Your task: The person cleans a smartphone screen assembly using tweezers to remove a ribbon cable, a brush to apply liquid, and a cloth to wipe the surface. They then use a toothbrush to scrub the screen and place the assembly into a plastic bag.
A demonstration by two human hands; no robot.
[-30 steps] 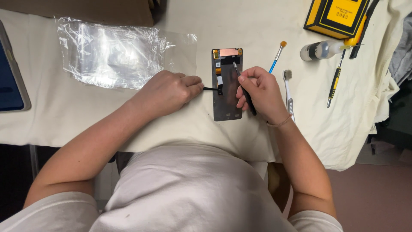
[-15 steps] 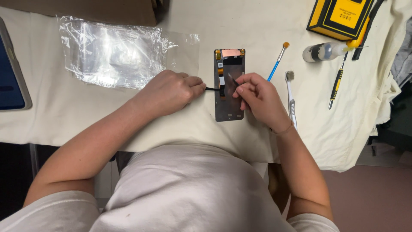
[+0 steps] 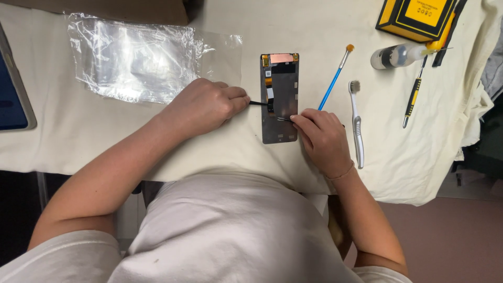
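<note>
You work on a phone screen panel (image 3: 280, 99) with both hands.
Your left hand (image 3: 204, 106) grips a black tool (image 3: 259, 104) on it; your right hand (image 3: 324, 137) pinches thin tweezers (image 3: 283, 119) (tips on the panel).

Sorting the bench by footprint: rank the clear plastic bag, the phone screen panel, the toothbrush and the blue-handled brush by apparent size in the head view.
1. Clear plastic bag, by far the largest.
2. Phone screen panel.
3. Toothbrush.
4. Blue-handled brush, thinner, and its lower end may be hidden behind the right hand, so its rank against the toothbrush is unsure.
</note>
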